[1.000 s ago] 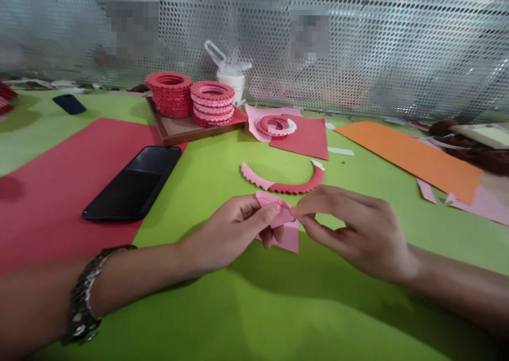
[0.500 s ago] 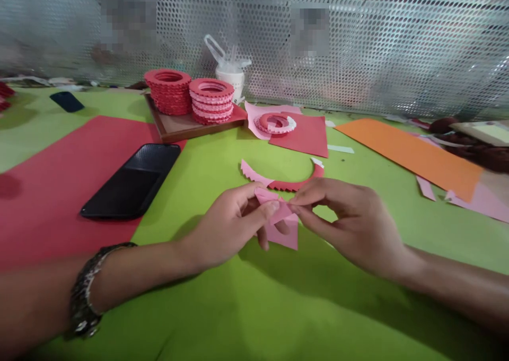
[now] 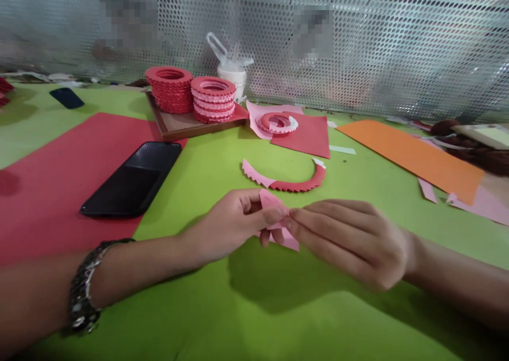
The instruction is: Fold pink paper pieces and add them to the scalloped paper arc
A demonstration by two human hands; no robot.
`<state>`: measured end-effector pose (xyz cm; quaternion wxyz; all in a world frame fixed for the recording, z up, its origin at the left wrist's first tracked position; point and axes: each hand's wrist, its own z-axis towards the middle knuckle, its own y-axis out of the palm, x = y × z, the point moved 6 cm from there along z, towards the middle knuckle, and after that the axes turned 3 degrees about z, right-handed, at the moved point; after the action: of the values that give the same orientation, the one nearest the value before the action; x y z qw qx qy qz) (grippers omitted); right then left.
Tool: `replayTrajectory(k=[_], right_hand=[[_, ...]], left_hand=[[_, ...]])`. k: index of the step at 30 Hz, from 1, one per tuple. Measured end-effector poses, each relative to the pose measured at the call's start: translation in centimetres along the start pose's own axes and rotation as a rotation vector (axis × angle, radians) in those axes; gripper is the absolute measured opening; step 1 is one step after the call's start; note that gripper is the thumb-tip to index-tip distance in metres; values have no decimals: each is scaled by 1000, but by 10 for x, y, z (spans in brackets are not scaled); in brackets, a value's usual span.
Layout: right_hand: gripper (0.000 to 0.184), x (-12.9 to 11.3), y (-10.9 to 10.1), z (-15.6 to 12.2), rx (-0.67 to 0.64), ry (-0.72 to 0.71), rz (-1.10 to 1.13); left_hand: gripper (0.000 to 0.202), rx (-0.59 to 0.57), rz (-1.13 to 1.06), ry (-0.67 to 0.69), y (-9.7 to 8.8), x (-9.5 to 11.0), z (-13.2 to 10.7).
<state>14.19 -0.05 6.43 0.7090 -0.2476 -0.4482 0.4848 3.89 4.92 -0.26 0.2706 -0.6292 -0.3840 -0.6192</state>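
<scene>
Right hand (image 3: pixel 353 244) now flatter, both hands pinching one pink paper piece (image 3: pixel 278 223); two ring stacks (image 3: pixel 191 93) behind.

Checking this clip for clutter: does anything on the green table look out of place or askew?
Nothing spilled or damaged. Both hands, left hand and right hand, pinch a folded pink paper piece. A black phone lies askew, overhanging the red sheet, with pink offcuts scattered right.

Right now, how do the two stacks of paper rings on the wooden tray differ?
The left stack is all red; the right stack mixes red and pink rings. The left stack stands taller and farther back. Both sit on the tray and have toothed edges.
</scene>
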Motion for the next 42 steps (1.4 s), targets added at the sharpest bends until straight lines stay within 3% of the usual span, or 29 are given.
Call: replayTrajectory(k=[3, 11, 15, 17, 21, 25, 28, 30, 35, 37, 42], right_hand=[[26, -4, -1, 1, -6, -42, -55], [37, 0, -4, 2, -10, 55, -46], [22, -1, -3, 1, 14, 55, 93], [9, 8, 0, 0, 42, 239, 331], [29, 30, 19, -14, 90, 808, 906], [2, 31, 29, -19, 76, 969, 1083], [10, 31, 34, -24, 93, 1077, 1172], [12, 28, 41, -26, 96, 1127, 1333], [14, 20, 50, -25, 93, 1153, 1610], [8, 21, 46, -22, 87, 1099, 1570], [18, 32, 31, -18, 84, 886, 1401]], left_hand=[[15, 9, -1, -21, 0, 1, 0], [18, -10, 55, 26, 1, 6, -2], [15, 13, 122, 44, 0, 5, -3], [11, 7, 195, 50, 0, 5, -4], [9, -33, 328, 17, 4, 3, -7], [16, -63, 507, 59, 6, 9, -9], [20, 32, 734, 149, 1, 18, -10], [19, 46, 760, 189, 1, 21, -11], [14, -2, 553, 161, 3, 14, -12], [13, 21, 496, 163, 2, 15, -12], [14, 29, 423, 94, -1, 17, -10]])
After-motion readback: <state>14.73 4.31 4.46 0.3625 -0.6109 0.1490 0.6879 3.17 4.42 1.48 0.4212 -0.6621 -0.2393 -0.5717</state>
